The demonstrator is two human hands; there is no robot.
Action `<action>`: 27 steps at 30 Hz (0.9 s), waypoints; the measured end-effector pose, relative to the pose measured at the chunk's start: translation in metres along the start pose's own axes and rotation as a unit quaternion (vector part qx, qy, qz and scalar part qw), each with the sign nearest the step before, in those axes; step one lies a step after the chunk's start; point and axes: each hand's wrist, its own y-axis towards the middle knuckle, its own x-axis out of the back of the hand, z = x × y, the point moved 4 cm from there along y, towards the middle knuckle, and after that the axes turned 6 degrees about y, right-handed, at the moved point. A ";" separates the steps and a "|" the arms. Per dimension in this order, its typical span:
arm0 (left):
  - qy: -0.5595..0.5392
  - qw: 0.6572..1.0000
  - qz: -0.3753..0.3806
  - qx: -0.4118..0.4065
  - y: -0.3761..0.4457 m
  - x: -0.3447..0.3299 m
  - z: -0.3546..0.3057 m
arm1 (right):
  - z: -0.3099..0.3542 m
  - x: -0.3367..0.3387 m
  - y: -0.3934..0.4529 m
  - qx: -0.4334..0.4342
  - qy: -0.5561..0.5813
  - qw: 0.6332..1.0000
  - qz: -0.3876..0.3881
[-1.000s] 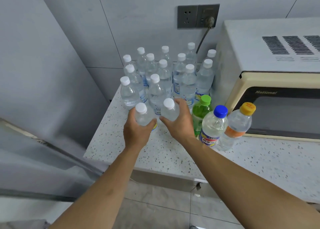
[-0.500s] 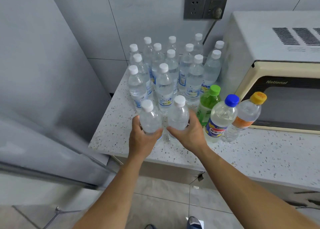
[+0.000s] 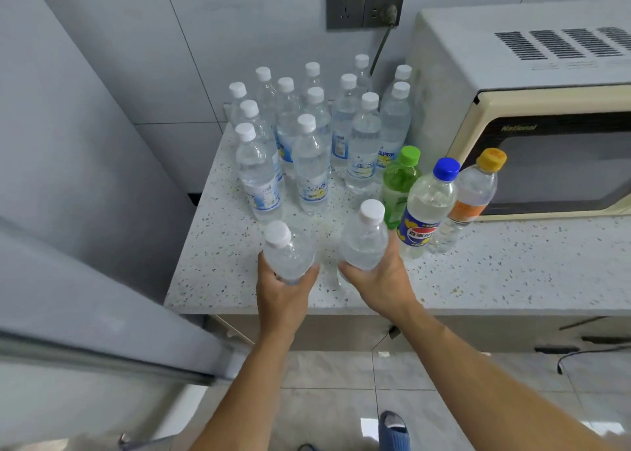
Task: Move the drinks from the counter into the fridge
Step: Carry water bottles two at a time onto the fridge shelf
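Two water bottles, one per hand. Left bottle (image 3: 288,252) sits in the left hand (image 3: 281,290), fingers wrapped round its lower body; right bottle (image 3: 363,242) sits the same way in the right hand (image 3: 379,280). Both hands are closed firmly on their bottles.

Change from a second ago: then both bottles stood at the front edge of the cluster, hands just closing. Now they are drawn back toward the person and tipped, caps leaning away, over the counter (image 3: 512,273) near its front edge. Whether the bases have fully cleared the surface is hard to tell; they look lifted.

Meaning: pickup looks done, carry beginning. Fridge door (image 3: 85,331) lies at the left, blurred, interior not visible.

Left behind on the counter: the cluster (image 3: 310,164) of white-capped bottles against the wall, with bare counter where the two stood; green bottle (image 3: 397,184), blue-capped bottle (image 3: 423,211) and orange-capped bottle (image 3: 473,194) stand close together in front of the microwave (image 3: 546,109). Most of the task remains.
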 end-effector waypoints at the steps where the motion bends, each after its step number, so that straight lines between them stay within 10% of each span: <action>1: 0.000 1.000 0.005 0.002 -0.005 0.003 0.003 | -0.001 0.002 -0.007 0.000 0.004 1.000 -0.001; 12: 0.005 0.996 0.090 0.015 -0.085 0.042 0.025 | -0.003 0.032 -0.066 0.015 0.094 0.995 0.017; 27: -0.147 0.969 -0.121 0.155 -0.288 0.109 0.096 | -0.046 0.011 -0.185 -0.058 0.099 0.966 0.232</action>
